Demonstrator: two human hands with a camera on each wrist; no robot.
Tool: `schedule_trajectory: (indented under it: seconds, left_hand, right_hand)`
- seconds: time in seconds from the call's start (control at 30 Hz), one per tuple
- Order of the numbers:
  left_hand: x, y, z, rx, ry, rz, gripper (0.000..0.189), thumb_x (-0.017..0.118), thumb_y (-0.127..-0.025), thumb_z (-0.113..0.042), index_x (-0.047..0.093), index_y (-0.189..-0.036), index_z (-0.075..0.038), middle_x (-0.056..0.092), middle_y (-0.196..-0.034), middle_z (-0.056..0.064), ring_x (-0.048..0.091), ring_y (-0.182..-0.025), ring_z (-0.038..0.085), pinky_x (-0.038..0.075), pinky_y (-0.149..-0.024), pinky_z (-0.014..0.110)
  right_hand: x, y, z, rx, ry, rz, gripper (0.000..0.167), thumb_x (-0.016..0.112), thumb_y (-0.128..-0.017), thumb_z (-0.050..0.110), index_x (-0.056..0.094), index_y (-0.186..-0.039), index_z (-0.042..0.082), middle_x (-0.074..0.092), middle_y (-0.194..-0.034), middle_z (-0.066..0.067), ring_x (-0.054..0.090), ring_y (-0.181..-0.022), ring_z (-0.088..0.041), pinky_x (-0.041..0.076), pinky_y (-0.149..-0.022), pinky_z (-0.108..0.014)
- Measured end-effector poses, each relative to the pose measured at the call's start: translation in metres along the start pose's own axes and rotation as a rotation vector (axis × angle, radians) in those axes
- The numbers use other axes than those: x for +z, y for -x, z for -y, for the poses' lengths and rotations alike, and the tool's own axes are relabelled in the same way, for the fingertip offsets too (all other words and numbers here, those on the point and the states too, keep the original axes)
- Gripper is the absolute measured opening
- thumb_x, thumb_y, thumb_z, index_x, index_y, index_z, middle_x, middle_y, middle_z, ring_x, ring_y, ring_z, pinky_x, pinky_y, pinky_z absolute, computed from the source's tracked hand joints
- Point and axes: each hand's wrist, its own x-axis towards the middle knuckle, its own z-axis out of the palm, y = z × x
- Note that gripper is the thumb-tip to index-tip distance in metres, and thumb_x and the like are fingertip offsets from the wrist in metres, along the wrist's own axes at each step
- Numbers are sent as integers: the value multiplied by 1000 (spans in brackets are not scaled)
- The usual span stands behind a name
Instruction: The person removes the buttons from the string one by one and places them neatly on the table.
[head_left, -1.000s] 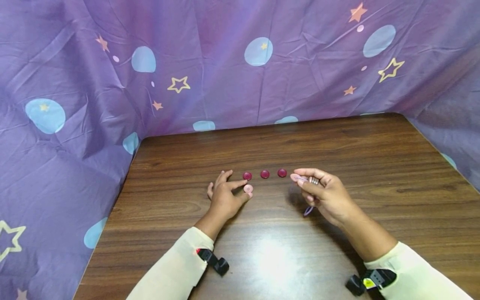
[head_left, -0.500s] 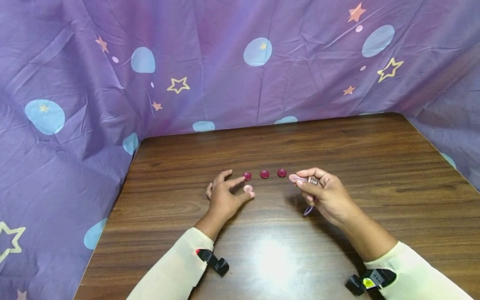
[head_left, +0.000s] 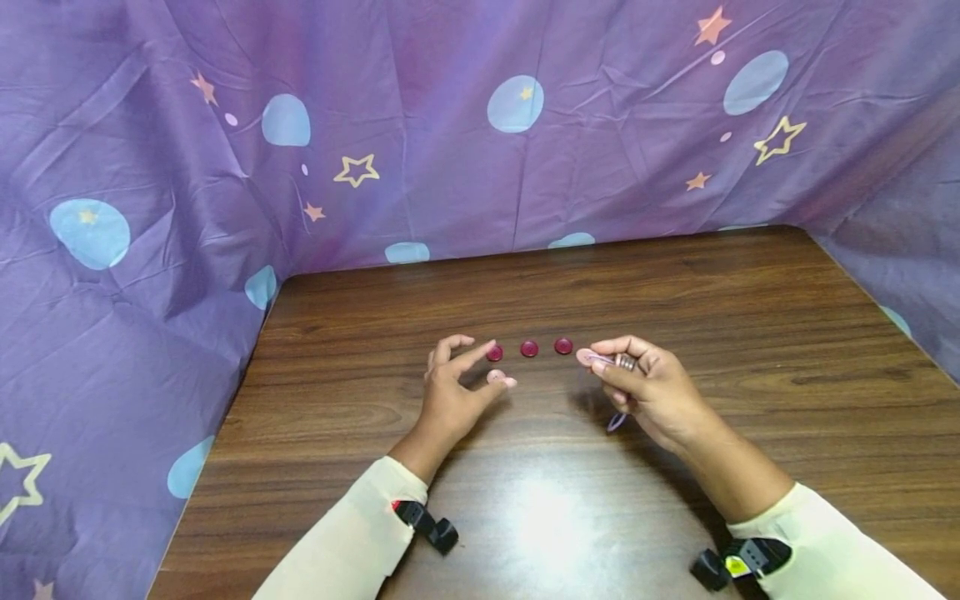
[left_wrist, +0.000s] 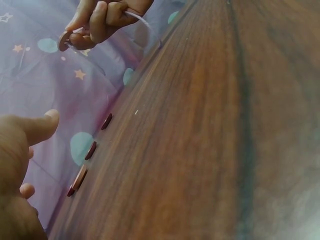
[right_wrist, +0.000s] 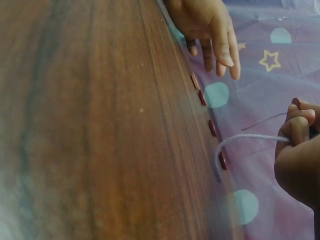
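My left hand (head_left: 450, 400) hovers over the table, its thumb and index finger spread apart and nothing between them. Just under its thumb lies a pink button (head_left: 495, 377), partly hidden in the head view. Three dark red buttons (head_left: 529, 349) lie in a row behind it, the leftmost beside the index fingertip. With thumb and index finger, my right hand (head_left: 652, 387) pinches another pink button (head_left: 585, 357) above the table. A lilac cord (right_wrist: 250, 135) runs at that button, passes through the curled fingers and hangs below the hand.
The brown wooden table (head_left: 375, 517) reaches back to a purple curtain (head_left: 450, 192) printed with stars and blue spots. A bright glare falls on its front middle. Small black cameras (head_left: 442, 533) are strapped over both pale sleeves.
My left hand has come away from the pink button on the table, its thumb and index finger shifting slightly right and wider apart. My right hand stays almost still with its button and cord.
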Motion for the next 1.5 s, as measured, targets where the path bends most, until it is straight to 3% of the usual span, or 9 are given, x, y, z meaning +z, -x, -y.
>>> schedule_trajectory:
  seconds: [0.17, 0.33, 0.5, 0.67, 0.8, 0.97, 1.2, 1.4, 1.5]
  left_hand:
    - [-1, 0, 1, 33, 32, 32, 59, 97, -81, -22, 78, -136, -11, 60, -147, 19, 51, -141, 38, 40, -117, 57]
    - [-3, 0, 0, 65, 75, 61, 62, 98, -81, -18, 76, -138, -9, 59, -148, 20, 53, -142, 35, 44, -120, 53]
    - [-2, -1, -2, 109, 111, 80, 63, 98, -81, -16, 75, -139, -8, 66, -133, 17, 67, -117, 37, 60, -94, 44]
    - [1, 0, -3, 180, 186, 100, 59, 96, -81, -6, 75, -135, 0, 73, -102, 24, 69, -86, 36, 63, -76, 36]
    - [2, 3, -9, 157, 207, 156, 58, 95, -82, -8, 75, -137, -3, 73, -86, 17, 63, -71, 14, 55, -67, 20]
    - [2, 8, -16, 93, 274, 263, 60, 92, -88, -11, 71, -144, -7, 71, -74, 15, 56, -56, 2, 52, -51, 21]
    - [3, 11, -20, 51, 322, 313, 61, 90, -90, -10, 68, -148, -10, 73, -71, 16, 53, -45, 5, 50, -42, 26]
    - [6, 14, -24, 10, 344, 357, 64, 89, -91, -11, 67, -151, -16, 74, -74, 16, 62, -48, 32, 56, -43, 40]
    - [8, 16, -26, 2, 367, 377, 64, 89, -92, -10, 65, -152, -12, 73, -75, 19, 63, -50, 34, 56, -43, 40]
  right_hand:
    - [1, 0, 0, -8, 7, 5, 25, 63, -106, -6, 75, -110, 16, 85, -111, 5, 51, -60, 0, 36, -50, -16]
    - [2, 0, -1, -32, 27, 9, 24, 64, -105, -5, 76, -110, 14, 85, -111, 4, 46, -57, 0, 19, -49, -31]
    - [2, -2, -4, -57, 59, 11, 24, 66, -104, -6, 78, -111, 14, 85, -110, 5, 43, -56, 0, 16, -51, -36]
    - [1, -2, -7, -71, 90, 21, 23, 67, -104, -5, 80, -116, 10, 86, -111, 4, 41, -58, 0, 15, -52, -38]
    - [2, -1, -6, -66, 129, 22, 23, 68, -104, -4, 80, -122, 4, 86, -112, 3, 39, -56, -1, 14, -50, -39]
    - [6, 2, -4, -38, 207, 4, 21, 73, -102, 2, 81, -121, 7, 86, -109, 5, 38, -49, -2, 19, -43, -39]
    - [11, 4, -5, -17, 237, 0, 16, 74, -102, 3, 79, -116, 8, 85, -108, 6, 41, -50, -1, 25, -40, -33]
    - [13, 5, -6, 3, 222, -12, 15, 75, -100, 1, 76, -110, 11, 85, -106, 8, 41, -50, -1, 28, -41, -28]
    - [14, 5, -6, 19, 230, -15, 15, 76, -100, 1, 75, -108, 13, 84, -104, 9, 41, -49, 0, 31, -41, -24]
